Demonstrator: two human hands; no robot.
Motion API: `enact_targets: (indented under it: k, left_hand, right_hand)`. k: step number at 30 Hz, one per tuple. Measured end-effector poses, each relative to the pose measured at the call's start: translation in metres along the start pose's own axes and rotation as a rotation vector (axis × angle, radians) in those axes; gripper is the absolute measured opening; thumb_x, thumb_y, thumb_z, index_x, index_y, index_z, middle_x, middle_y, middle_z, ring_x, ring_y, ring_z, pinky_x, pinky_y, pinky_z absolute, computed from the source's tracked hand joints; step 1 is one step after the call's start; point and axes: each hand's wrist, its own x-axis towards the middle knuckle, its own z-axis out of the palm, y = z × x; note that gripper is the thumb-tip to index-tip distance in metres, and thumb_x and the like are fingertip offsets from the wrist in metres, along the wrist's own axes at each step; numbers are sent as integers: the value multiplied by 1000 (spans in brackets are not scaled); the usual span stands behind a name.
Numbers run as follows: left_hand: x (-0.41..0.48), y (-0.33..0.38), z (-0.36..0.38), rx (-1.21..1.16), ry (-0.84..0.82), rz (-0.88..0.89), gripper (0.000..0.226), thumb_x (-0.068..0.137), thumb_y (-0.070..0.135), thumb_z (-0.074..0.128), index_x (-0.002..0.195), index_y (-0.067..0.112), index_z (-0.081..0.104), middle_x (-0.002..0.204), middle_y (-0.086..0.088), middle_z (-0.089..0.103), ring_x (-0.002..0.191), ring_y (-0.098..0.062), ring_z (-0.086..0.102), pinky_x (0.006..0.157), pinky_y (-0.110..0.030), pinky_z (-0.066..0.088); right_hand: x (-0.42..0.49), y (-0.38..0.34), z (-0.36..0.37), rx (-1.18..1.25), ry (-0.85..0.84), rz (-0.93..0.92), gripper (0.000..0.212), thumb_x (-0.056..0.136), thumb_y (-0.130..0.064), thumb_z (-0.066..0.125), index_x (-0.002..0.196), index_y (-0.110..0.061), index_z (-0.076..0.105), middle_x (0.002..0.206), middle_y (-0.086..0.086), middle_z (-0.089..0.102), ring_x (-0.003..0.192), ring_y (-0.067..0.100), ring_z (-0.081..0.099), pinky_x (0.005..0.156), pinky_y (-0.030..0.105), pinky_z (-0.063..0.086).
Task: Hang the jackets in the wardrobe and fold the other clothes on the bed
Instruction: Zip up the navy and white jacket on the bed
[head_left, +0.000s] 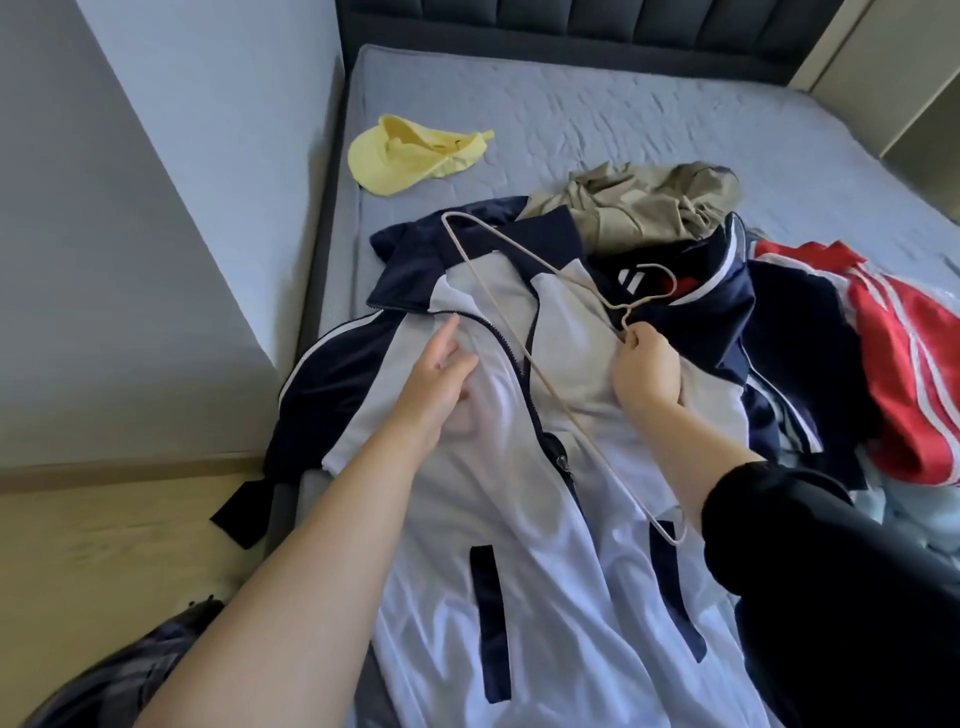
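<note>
White-and-navy jacket: spread open at bed's left edge. Beige hanger on it, neck pinched by right hand; left hand flat on fabric, fingers straight. Yellow cap toward dark headboard; grey wall, wood floor left.

White and navy jacket: hem cut off by the bottom edge.
Hanger: neck hidden inside the right hand.
Second navy jacket: mostly buried under the first and a khaki garment.
Red garment: runs off the right edge.
Pale blue cloth: mostly covered, kind unclear.
Dark bundle, bottom-left corner: blurred, cropped, unidentifiable.
Headboard: top cropped.
</note>
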Motion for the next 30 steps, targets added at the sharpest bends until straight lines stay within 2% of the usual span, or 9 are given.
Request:
enact_targets:
  k: [4, 7, 12, 14, 16, 19, 23, 27, 30]
  left_hand:
    - [21, 10, -8, -137, -71, -23, 52, 96, 17, 47, 143, 38, 36, 125, 7, 53, 117, -13, 54, 98, -35, 45]
    - [33, 16, -22, -370, -76, -98, 45, 100, 20, 41, 143, 31, 38, 132, 3, 49, 121, -14, 50, 92, -32, 43]
    - [42, 18, -44, -652, -70, -165, 42, 101, 26, 41, 143, 26, 39, 144, 1, 43, 128, -21, 46, 95, -41, 42]
    - [42, 19, -46, -690, -90, -167, 39, 100, 25, 43, 139, 22, 45, 135, -2, 49, 123, -22, 49, 94, -40, 43]
    - [40, 20, -44, -721, -90, -155, 26, 98, 21, 44, 120, 16, 55, 116, -4, 56, 108, -22, 55, 89, -38, 45]
    - [35, 21, -43, -787, 9, -146, 23, 97, 17, 43, 112, 10, 59, 115, -6, 59, 105, -21, 57, 95, -36, 45]
    - [17, 27, -59, -879, 167, -71, 19, 98, 15, 46, 106, 10, 63, 95, -5, 71, 96, -19, 63, 91, -31, 49]
    - [0, 33, -80, -791, 185, -71, 34, 101, 18, 40, 126, 0, 54, 117, -15, 63, 113, -29, 59, 105, -39, 41]
    - [-14, 39, -92, -810, 225, -94, 36, 101, 18, 38, 119, -8, 55, 114, -25, 65, 105, -34, 65, 93, -43, 50]
  right_hand:
    - [-7, -1, 12, -284, -11, -51, 31, 95, -9, 39, 124, -10, 47, 106, 18, 62, 97, 36, 59, 80, 38, 48]
    - [-9, -4, 16, -326, -23, -47, 33, 93, -5, 40, 125, -9, 44, 108, 19, 61, 97, 36, 59, 73, 37, 45]
    - [-14, -6, 13, -369, -41, -53, 40, 93, -5, 39, 132, -11, 40, 116, 19, 60, 102, 37, 59, 84, 43, 51]
    - [-17, -7, 13, -370, -37, -67, 40, 92, -4, 39, 132, -12, 41, 113, 18, 61, 98, 36, 60, 81, 42, 52]
    - [-20, -7, 14, -349, -34, -66, 41, 91, -3, 39, 131, -13, 42, 112, 17, 62, 96, 36, 61, 78, 40, 52]
    - [-19, -5, 13, -332, -45, -52, 41, 90, -2, 41, 129, -15, 43, 112, 15, 61, 96, 34, 60, 77, 38, 51]
    - [-17, -7, 3, -105, 93, -58, 25, 90, -4, 40, 106, -14, 57, 101, 8, 61, 79, 25, 47, 69, 30, 33]
    - [-18, -32, -9, 31, 259, -169, 28, 81, 0, 42, 97, -12, 62, 93, 8, 62, 78, 27, 48, 67, 30, 31]
    - [-16, -52, -20, 17, 279, -307, 33, 77, 5, 44, 98, -9, 65, 92, 7, 64, 82, 30, 54, 65, 29, 29]
